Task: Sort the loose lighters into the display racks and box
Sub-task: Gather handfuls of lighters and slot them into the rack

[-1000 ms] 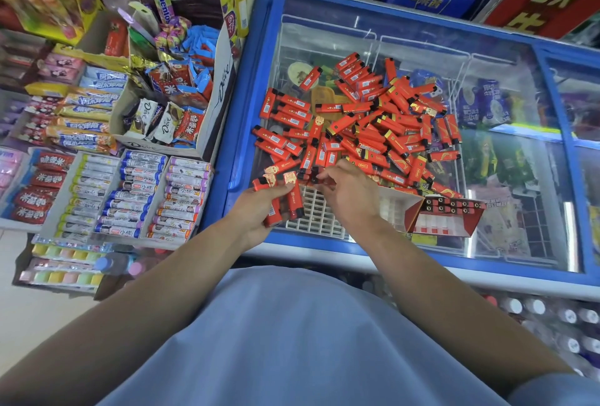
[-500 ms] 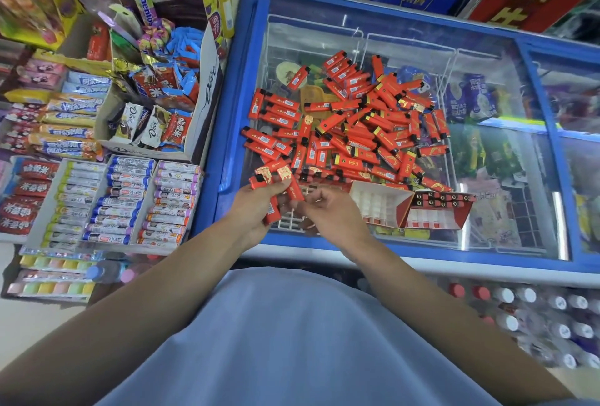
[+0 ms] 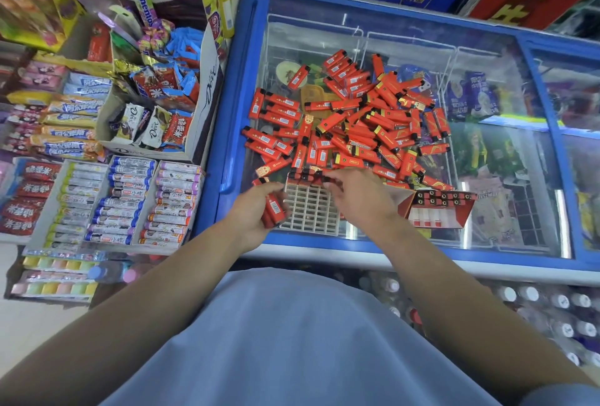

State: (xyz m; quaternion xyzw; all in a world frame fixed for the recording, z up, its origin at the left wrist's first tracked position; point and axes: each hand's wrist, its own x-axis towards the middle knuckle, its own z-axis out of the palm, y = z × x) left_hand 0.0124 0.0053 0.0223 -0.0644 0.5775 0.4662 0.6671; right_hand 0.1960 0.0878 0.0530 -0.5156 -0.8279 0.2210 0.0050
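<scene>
Left hand [image 3: 256, 210] grips red lighters [image 3: 274, 212]; right hand [image 3: 358, 197] seemingly pinches lighter at white grid rack [image 3: 308, 214].

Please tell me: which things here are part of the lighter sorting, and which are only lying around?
Part of the job:
loose lighters
white rack
red box
lighters held in left hand
right hand at the rack's far row

Only lying around:
chocolate box
candy rolls
freezer lid
bottles
</scene>
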